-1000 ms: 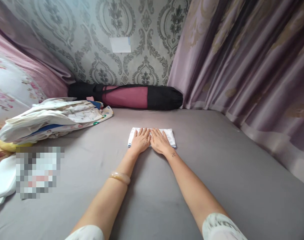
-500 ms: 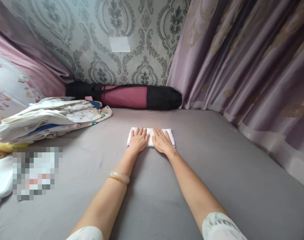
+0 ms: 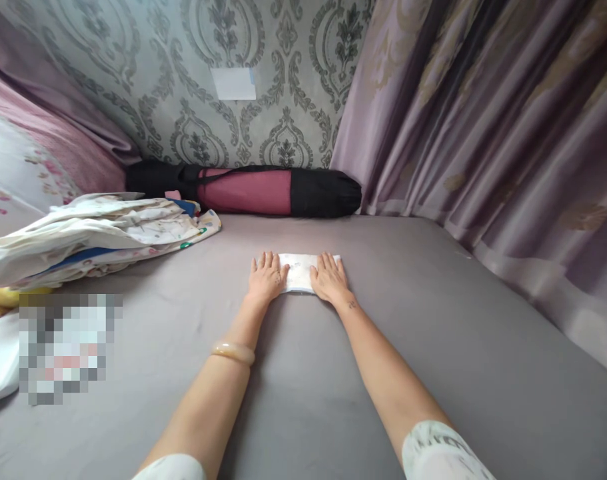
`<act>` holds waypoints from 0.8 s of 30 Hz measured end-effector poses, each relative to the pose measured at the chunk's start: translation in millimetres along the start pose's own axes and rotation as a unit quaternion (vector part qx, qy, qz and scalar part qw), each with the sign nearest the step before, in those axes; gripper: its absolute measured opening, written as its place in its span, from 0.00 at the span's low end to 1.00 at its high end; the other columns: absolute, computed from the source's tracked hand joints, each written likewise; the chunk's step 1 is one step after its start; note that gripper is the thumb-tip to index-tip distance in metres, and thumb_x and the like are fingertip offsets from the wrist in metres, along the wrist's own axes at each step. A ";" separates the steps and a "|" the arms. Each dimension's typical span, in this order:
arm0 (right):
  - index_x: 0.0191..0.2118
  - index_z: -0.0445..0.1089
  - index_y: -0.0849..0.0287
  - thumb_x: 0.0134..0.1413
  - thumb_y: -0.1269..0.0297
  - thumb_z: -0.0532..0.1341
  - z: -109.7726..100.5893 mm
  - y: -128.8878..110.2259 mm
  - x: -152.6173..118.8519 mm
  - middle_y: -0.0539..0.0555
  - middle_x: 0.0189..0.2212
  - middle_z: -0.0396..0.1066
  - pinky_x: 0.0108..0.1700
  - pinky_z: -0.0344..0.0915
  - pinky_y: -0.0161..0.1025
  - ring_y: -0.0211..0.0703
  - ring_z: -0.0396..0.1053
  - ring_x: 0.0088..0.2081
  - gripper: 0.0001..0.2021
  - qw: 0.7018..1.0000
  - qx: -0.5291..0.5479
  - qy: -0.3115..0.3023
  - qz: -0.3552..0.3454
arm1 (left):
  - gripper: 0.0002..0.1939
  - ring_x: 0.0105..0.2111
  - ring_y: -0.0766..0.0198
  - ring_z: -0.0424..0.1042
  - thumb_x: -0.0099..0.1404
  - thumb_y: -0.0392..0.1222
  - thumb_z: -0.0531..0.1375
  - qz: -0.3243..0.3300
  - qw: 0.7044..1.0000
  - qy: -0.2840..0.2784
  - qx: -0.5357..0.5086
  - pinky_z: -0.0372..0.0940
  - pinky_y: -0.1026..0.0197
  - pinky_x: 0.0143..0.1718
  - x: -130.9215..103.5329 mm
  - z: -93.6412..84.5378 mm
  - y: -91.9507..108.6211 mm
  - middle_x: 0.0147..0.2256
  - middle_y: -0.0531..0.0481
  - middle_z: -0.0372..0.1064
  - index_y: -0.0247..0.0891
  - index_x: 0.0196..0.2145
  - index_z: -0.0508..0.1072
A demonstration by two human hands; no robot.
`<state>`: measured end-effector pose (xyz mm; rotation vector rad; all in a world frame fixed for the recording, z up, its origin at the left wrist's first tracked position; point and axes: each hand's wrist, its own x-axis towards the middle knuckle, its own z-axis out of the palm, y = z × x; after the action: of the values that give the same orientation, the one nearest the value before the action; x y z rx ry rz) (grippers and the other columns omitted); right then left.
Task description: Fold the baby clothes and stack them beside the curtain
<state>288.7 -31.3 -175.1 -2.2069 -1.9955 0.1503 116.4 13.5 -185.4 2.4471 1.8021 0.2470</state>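
A small folded white cloth (image 3: pixel 299 273) with a bluish near edge lies flat on the grey sheet (image 3: pixel 303 373). My left hand (image 3: pixel 268 275) rests palm down over its left end, fingers spread and pointing away from me. Over the right end lies my right hand (image 3: pixel 330 275), also flat with its fingers apart. The middle of the cloth shows between the two hands; its ends are partly hidden beneath them. Neither hand grips anything.
A long black and maroon bag (image 3: pixel 248 191) lies along the patterned wall. Piled clothes (image 3: pixel 103 230) sit at the left, with a white object (image 3: pixel 2 353) and a blurred-out item nearer me. Purple curtains (image 3: pixel 473 120) hang at the right.
My hands have moved apart, the left one outward to the left end and the right one slightly rightward, so more of the cloth's middle shows. The view has shifted slightly.
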 end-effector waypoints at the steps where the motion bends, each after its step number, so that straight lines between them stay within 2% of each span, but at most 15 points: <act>1: 0.67 0.49 0.73 0.67 0.58 0.40 -0.5 0.4 0.3 0.64 0.68 0.45 0.68 0.32 0.48 0.50 0.39 0.69 0.30 1.000 0.002 -0.004 -0.001 | 0.33 0.67 0.46 0.43 0.72 0.53 0.38 0.002 1.000 -0.002 -0.003 0.42 0.40 0.65 0.1 -0.2 -0.6 0.67 0.35 0.47 0.31 0.65 0.55; 4: 0.68 0.48 0.71 0.68 0.58 0.39 -4.9 4.7 1.7 0.63 0.69 0.44 0.68 0.33 0.49 0.49 0.39 0.69 0.30 1.000 0.005 -0.011 0.006 | 0.32 0.67 0.46 0.45 0.72 0.52 0.39 0.008 1.000 0.009 -0.011 0.44 0.40 0.64 0.0 -2.6 -5.4 0.66 0.35 0.48 0.31 0.65 0.56; 8: 0.68 0.47 0.72 0.67 0.58 0.39 -8.4 16.2 4.2 0.63 0.69 0.41 0.67 0.33 0.49 0.51 0.37 0.69 0.30 0.999 -0.003 0.024 0.037 | 0.31 0.67 0.46 0.43 0.72 0.51 0.39 -0.005 0.999 0.039 -0.015 0.43 0.40 0.65 0.1 -4.8 -18.7 0.66 0.37 0.48 0.33 0.65 0.57; 13: 0.67 0.48 0.74 0.67 0.59 0.40 -2.9 23.8 5.5 0.64 0.69 0.42 0.67 0.37 0.48 0.52 0.38 0.69 0.30 0.999 0.006 -0.003 0.047 | 0.33 0.68 0.46 0.42 0.71 0.53 0.38 -0.037 0.998 -0.025 -0.035 0.42 0.40 0.65 -0.7 -5.0 -25.6 0.68 0.38 0.44 0.31 0.67 0.50; 19: 0.68 0.47 0.73 0.67 0.59 0.39 -8.5 22.2 3.0 0.63 0.69 0.41 0.68 0.36 0.48 0.51 0.36 0.69 0.30 0.998 0.015 -0.015 0.052 | 0.34 0.68 0.45 0.40 0.71 0.53 0.39 -0.041 0.996 -0.045 -0.058 0.41 0.36 0.64 0.0 -9.4 -23.7 0.68 0.36 0.42 0.29 0.67 0.49; 22: 0.68 0.47 0.69 0.68 0.59 0.39 -15.7 15.5 0.9 0.61 0.70 0.40 0.68 0.31 0.52 0.49 0.35 0.70 0.29 0.999 0.018 -0.003 0.045 | 0.32 0.68 0.45 0.41 0.71 0.51 0.40 -0.045 0.995 -0.016 -0.086 0.41 0.34 0.64 1.6 -14.9 -23.6 0.67 0.35 0.44 0.30 0.66 0.53; 24: 0.69 0.47 0.65 0.68 0.58 0.38 -17.8 7.2 -0.2 0.59 0.70 0.39 0.68 0.31 0.52 0.48 0.34 0.70 0.29 1.000 0.026 0.007 0.015 | 0.30 0.68 0.47 0.42 0.72 0.50 0.40 -0.047 0.993 0.015 -0.107 0.41 0.36 0.64 1.9 -19.4 -23.0 0.67 0.37 0.45 0.32 0.65 0.55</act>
<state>298.9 -33.2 -159.0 -2.1995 -1.9299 0.1889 91.8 21.7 -170.1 2.2195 1.7920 0.4469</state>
